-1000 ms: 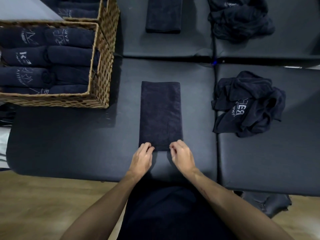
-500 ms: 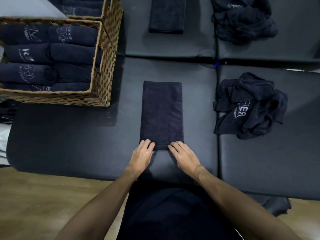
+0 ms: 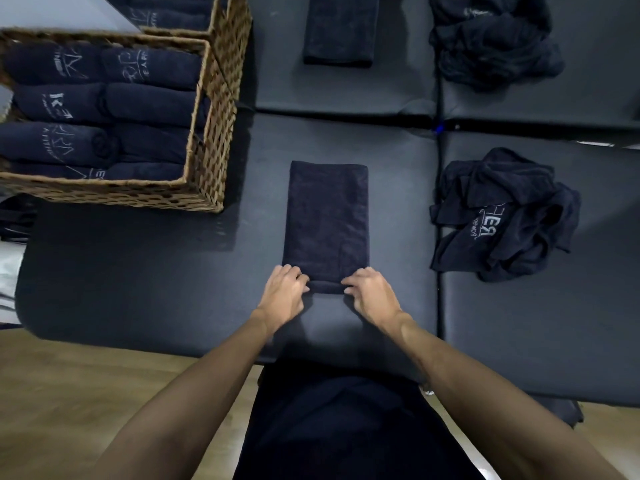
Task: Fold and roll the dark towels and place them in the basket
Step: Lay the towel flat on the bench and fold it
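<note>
Left hand (image 3: 284,291) and right hand (image 3: 372,294), fingers curled gripping near rolled edge of folded towel (image 3: 325,216), basket (image 3: 204,140) far left

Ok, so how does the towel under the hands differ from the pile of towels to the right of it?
The folded towel lies flat as a neat long strip; the crumpled pile is a loose, bunched heap. The folded towel's near end is turned up into a small roll, gripped by the left hand and right hand; nothing touches the crumpled pile. The crumpled pile shows pale lettering; the folded towel shows none. Both are dark cloth on the dark padded table.
</note>
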